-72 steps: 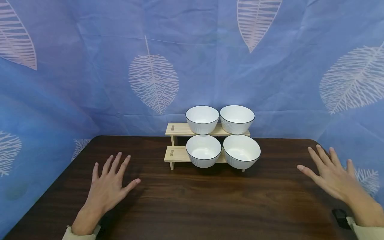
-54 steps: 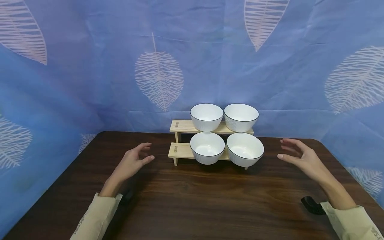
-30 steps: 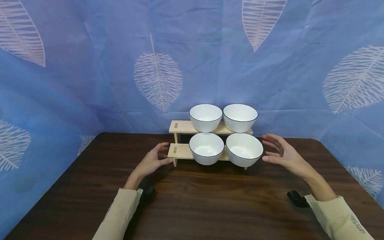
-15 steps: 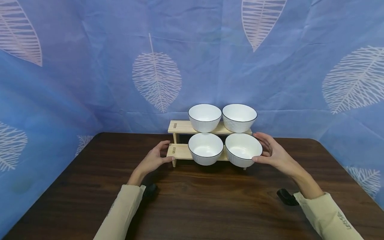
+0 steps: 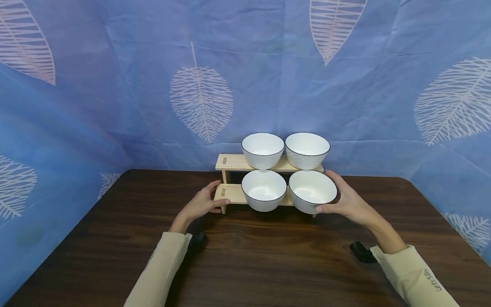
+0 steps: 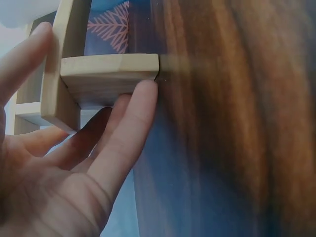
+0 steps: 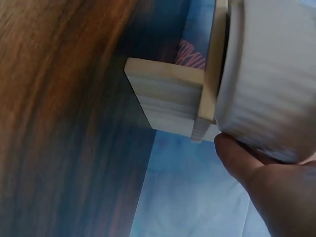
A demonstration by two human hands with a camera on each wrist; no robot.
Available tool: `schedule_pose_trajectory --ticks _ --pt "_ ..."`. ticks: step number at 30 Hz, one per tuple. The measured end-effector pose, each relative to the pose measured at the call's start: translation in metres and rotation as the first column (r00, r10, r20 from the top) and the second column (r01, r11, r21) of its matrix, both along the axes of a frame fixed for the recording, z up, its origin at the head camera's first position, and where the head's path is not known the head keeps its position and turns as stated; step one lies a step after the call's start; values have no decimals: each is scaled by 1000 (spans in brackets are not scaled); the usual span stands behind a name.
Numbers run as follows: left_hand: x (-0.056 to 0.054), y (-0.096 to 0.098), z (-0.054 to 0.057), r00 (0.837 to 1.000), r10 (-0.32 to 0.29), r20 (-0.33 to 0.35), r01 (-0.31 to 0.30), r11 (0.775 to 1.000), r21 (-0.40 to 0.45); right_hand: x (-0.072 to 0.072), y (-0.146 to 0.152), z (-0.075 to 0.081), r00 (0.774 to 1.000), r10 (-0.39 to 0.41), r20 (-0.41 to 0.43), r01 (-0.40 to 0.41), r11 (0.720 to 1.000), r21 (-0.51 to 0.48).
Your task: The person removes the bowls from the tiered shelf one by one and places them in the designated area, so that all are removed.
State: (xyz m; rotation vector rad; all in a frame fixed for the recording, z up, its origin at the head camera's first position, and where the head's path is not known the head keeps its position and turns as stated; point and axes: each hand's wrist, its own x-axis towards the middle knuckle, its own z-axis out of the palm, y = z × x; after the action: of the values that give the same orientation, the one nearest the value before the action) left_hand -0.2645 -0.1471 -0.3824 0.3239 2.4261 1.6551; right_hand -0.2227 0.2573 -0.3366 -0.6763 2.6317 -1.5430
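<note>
A two-step light wood shelf rack (image 5: 231, 194) stands at the back of the table and carries several white bowls with dark rims. My left hand (image 5: 200, 206) grips the left end of the lower step, thumb over its front edge. In the left wrist view, fingertips touch the wooden leg (image 6: 111, 74) under that step. On the right, my right hand (image 5: 348, 204) holds the front right bowl (image 5: 312, 188), thumb at its front side and fingers behind. In the right wrist view the thumb lies low against the bowl's ribbed wall (image 7: 276, 74). The far fingers are mostly hidden.
The front left bowl (image 5: 264, 190) stands beside the held bowl. On the upper step are the back left bowl (image 5: 263, 150) and back right bowl (image 5: 307, 150). A blue leaf-print cloth (image 5: 245, 85) hangs behind the dark wood table (image 5: 276, 264).
Both hands, at first spread wide at the table's sides, have moved inward. The left has taken hold of the rack's lower step, the right the front right bowl. The bowls stay on the rack.
</note>
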Motion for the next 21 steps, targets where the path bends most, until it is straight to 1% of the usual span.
schedule_pose_trajectory --ticks 2,4,9,12,16,21 --pt "-1 0 -1 1000 -13 -1 13 1000 20 0 -3 -2 1000 -22 -20 23 999 25" --pt "-2 0 -2 1000 -12 -3 12 999 35 -1 -6 -4 998 -46 -34 48 998 36" --pt "-2 0 -1 999 26 35 -28 996 82 -1 -13 -8 992 -119 -43 121 991 60" --pt "-1 2 0 997 50 59 -55 995 84 1 -15 -10 988 -149 -42 151 987 62" --pt "0 3 0 994 84 70 -88 994 68 1 -16 -9 987 -157 -43 159 986 50" --pt "0 5 1 995 70 77 -76 995 70 0 -14 -8 990 -133 -39 135 990 35"
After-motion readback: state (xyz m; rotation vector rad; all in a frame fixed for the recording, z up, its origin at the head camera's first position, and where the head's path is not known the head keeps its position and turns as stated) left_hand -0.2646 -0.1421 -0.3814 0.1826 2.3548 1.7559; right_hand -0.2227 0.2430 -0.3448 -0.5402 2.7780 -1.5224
